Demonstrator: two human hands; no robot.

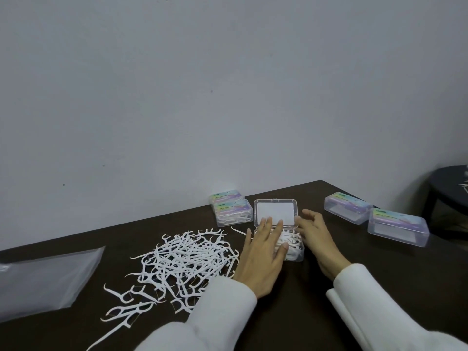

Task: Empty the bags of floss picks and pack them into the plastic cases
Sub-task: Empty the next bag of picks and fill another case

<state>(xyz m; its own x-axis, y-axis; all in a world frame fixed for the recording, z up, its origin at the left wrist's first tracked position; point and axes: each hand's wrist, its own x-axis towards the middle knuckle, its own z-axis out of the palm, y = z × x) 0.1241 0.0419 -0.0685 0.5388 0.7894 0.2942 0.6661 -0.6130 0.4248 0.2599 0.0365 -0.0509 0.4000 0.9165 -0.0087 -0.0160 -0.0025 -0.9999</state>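
An open clear plastic case (296, 254) sits mid-table, its lid (276, 214) tipped back toward the wall and white floss picks (291, 240) inside. My left hand (263, 252) lies flat over the case's left part, fingers straight and reaching onto the lid. My right hand (319, 235) rests against the case's right side with loosely spread fingers. A loose pile of white floss picks (182, 259) spreads over the dark table (304, 312) left of the case. An emptied clear bag (43, 277) lies at the far left.
Two closed, filled cases (231, 210) are stacked by the wall behind the pile. Two more closed cases (345, 207) (398, 228) lie at the right. A dark round stool (448, 188) stands beyond the table's right edge. The wall runs along the back.
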